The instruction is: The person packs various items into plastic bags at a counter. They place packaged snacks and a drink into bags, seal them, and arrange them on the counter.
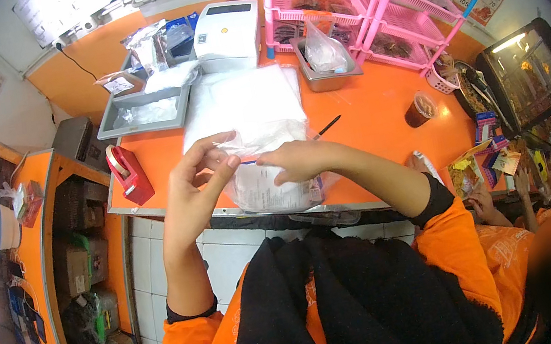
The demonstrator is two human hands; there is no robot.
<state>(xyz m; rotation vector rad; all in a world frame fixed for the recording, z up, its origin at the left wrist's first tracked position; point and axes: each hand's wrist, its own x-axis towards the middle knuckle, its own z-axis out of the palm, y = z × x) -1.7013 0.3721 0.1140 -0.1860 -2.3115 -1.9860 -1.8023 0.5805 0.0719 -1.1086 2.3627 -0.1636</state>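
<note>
A clear plastic bag (273,194) sits at the front edge of the orange table, directly before me. Printed paper, like a receipt or label, shows on it or through it; the rest of its contents is hard to make out. My left hand (199,184) pinches the loose plastic at the bag's top left between thumb and fingers. From the right, my right hand (300,160) grips the upper part of the same bag, its fingertips partly hidden. Behind both hands lies a stack of white plastic sheets or bags (243,101).
A red tape dispenser (131,174) stands left, below a grey tray (147,111). At the back are a white label printer (227,31), a metal container (330,79) and pink racks (320,11). A black pen (329,126) and drink cup (420,110) lie right, near a co-worker's hand (485,203).
</note>
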